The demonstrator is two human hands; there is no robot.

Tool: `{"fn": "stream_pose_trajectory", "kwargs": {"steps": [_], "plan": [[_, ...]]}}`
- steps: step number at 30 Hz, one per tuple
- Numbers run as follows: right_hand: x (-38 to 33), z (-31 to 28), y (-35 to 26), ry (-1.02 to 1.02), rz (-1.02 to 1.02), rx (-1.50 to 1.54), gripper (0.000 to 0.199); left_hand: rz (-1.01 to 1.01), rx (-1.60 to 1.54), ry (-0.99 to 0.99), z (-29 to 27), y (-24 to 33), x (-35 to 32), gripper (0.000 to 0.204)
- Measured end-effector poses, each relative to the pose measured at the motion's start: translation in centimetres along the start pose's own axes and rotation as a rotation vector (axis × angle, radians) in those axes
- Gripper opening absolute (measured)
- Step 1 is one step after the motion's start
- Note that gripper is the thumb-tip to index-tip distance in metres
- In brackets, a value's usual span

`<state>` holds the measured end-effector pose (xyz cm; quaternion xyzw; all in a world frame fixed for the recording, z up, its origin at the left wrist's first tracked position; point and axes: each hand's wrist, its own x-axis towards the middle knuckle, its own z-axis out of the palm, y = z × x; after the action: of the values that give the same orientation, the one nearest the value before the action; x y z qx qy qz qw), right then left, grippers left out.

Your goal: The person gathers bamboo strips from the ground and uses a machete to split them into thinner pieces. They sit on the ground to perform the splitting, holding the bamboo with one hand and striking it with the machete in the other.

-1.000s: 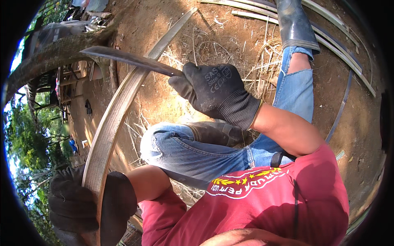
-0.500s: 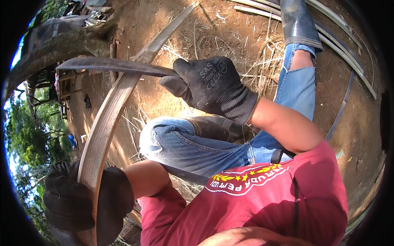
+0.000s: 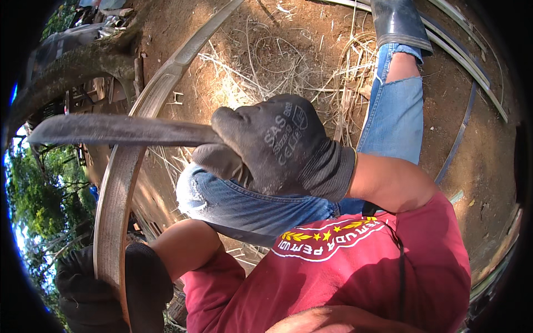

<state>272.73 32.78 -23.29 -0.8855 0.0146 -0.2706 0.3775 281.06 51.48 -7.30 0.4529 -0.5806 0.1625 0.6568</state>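
My right hand (image 3: 277, 147), in a black work glove, is closed around the handle of a machete (image 3: 83, 131). Its dark, broad blade points left and crosses over a long split bamboo strip (image 3: 112, 205). Whether the edge touches the strip, I cannot tell. At the lower left my left hand (image 3: 145, 288), gloved in black too, grips the near part of the strip. From there the strip slants up and away, past a node, to the top of the view. The machete's handle is hidden inside my right glove.
My bent leg in torn jeans (image 3: 244, 208) lies below the right hand; the other, in a rubber boot (image 3: 401, 25), stretches away. Fibre shavings (image 3: 350, 72) litter the brown soil. Long strips (image 3: 461, 58) lie at the right. A thick log (image 3: 66, 72) stands far left.
My right hand and the machete have come nearer along the strip, with the blade reaching further left. My left hand keeps its grip, and the strip has shifted slightly left.
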Motion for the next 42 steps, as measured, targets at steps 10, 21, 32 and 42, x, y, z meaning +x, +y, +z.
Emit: {"fn": "stream_pose_trajectory", "kwargs": {"steps": [10,21,32,42], "plan": [[1.2,-0.5,0.1,-0.065,-0.062,0.037,0.038,-0.042,-0.060,-0.031,0.0,0.5,0.1,0.032],[-0.3,4.6,7.7,0.191,0.131,-0.167,0.039,0.002,-0.227,0.040,2.2,-0.1,1.3,0.026],[1.4,-1.5,-6.0,0.174,-0.260,0.043,0.052,0.002,-0.387,0.130,3.5,-0.5,0.3,0.032],[1.8,-4.5,-9.7,-0.187,-0.180,0.143,0.070,0.076,0.026,0.089,2.7,1.0,1.4,0.028]]}}
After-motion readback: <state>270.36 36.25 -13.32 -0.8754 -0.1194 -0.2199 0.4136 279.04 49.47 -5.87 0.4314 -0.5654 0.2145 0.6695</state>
